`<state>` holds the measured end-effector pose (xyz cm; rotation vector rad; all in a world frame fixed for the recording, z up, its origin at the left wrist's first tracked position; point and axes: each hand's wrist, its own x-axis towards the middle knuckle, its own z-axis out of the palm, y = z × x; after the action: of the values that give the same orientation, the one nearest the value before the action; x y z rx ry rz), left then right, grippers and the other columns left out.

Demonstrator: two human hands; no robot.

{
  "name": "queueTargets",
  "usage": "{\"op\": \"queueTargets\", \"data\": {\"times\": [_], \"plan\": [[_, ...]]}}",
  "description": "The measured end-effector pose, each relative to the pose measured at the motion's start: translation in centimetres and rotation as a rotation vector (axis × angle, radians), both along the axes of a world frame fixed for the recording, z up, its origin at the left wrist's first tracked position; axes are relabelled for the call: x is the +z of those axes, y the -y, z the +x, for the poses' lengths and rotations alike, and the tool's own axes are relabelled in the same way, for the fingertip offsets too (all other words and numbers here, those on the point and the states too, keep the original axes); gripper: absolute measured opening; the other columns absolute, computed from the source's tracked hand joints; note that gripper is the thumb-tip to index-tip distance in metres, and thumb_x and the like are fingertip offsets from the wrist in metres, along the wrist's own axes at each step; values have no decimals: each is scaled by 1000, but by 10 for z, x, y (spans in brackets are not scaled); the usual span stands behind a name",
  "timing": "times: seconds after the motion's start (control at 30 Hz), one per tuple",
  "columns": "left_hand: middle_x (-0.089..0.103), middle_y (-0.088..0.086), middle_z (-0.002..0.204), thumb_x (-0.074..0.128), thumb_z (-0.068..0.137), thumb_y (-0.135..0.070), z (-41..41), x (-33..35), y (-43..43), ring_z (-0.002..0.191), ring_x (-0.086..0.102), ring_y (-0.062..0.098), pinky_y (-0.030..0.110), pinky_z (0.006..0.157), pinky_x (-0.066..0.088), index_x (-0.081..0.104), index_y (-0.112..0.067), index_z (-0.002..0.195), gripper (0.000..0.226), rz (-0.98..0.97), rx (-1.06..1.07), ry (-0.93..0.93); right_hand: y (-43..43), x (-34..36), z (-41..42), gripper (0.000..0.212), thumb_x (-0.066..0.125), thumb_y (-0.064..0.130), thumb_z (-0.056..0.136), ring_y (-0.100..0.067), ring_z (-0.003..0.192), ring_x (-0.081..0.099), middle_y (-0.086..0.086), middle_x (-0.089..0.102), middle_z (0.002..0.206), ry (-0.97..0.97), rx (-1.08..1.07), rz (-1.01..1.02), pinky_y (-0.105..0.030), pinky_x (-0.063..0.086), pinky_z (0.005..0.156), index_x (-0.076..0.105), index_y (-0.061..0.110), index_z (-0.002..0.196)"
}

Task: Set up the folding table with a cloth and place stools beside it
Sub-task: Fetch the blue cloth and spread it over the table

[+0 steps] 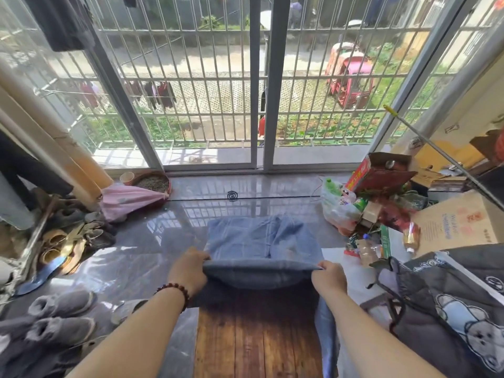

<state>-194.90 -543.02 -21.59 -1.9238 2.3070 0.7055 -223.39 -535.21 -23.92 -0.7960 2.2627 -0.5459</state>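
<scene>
Underfoot, a glossy grey tiled floor (152, 241) runs to grey-framed sliding glass doors (270, 105), with a barred railing and a street beyond them. A wooden slatted counter (256, 336) stands in the foreground, its bare planks showing nearest the camera. The blue cloth (261, 241) lies over the far part of the counter, its near edge lifted off the wood and one fold hanging down the right side. The left hand (188, 271), a bead bracelet (174, 289) at its wrist, pinches the cloth's left corner, and the right hand (328, 279) pinches the right corner. Each grip is closed tight on the fabric.

Grey slippers (62, 301) and a heap of shoes (71, 236) lie at the left. A plastic bag (338, 211), a red box (381, 173) and flat cardboard (455, 222) crowd the right, beside dark quilted fabric (450, 309) printed with bears. A mosquito coil (232, 195) sits near the doors.

The counter's legs and far edge are hidden by the cloth, and the frame cuts off its near end.
</scene>
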Motion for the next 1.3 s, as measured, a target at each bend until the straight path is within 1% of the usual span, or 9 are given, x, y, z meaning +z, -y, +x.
{"op": "queueTargets", "data": {"times": [0.07,0.17,0.37,0.5,0.7,1.0,1.1,1.23,1.3], "plan": [[59,6,109,49,78,-2,1,-3,-3,105,58,24,26,89,44,67,-20,103,35,-5,10,21,-4,-4,-2,14,48,-1,77,-36,83,53,-22,61,92,21,30,37,-29,38,69,58,5,69],[64,5,111,50,78,-4,-3,-2,-11,106,58,23,25,84,42,67,-19,102,32,20,40,35,-7,-10,-3,16,48,-2,79,-37,89,54,-20,59,88,45,53,67,-28,35,69,51,8,68],[66,0,88,56,77,-18,-9,-5,-24,89,62,22,22,66,36,50,-28,69,14,110,62,14,-16,-16,-8,32,46,-1,83,-37,116,51,-19,58,125,50,66,132,-32,41,95,63,6,109],[57,-7,72,55,83,-32,-19,-7,-32,70,54,14,23,59,36,53,-26,67,18,113,63,-13,-20,-16,-12,24,44,-1,82,-35,103,56,-17,64,111,94,81,123,-30,43,85,61,15,87],[60,-4,78,47,84,-13,-29,-7,-34,72,53,15,24,63,37,58,-23,74,18,66,113,-37,-21,-14,-22,27,42,1,85,-34,105,55,-14,63,114,141,25,40,-35,45,92,61,18,93],[64,1,82,45,82,-8,-33,-10,-35,75,57,18,25,66,38,59,-18,82,17,34,162,-65,-17,-24,-30,32,37,12,97,-39,119,49,-23,54,129,87,-9,27,-36,38,97,52,-2,121],[58,0,79,47,83,-12,-31,-7,-36,75,52,20,27,66,36,52,-19,79,8,17,213,-45,-17,-24,-24,40,48,24,94,-36,121,50,-20,54,131,141,23,38,-36,38,101,50,1,127],[65,9,85,50,83,-10,-20,-7,-31,86,59,31,27,67,33,44,-20,68,19,-22,243,-79,-21,-19,-17,86,82,39,67,-28,126,48,-9,51,136,201,141,61,-33,40,102,43,5,135],[59,9,77,50,82,-4,-15,-6,-25,86,59,34,29,67,33,41,-17,69,20,-39,277,-131,-21,-18,-14,75,82,30,67,-29,119,53,-12,56,129,108,217,93,-27,41,89,49,3,129]]}}
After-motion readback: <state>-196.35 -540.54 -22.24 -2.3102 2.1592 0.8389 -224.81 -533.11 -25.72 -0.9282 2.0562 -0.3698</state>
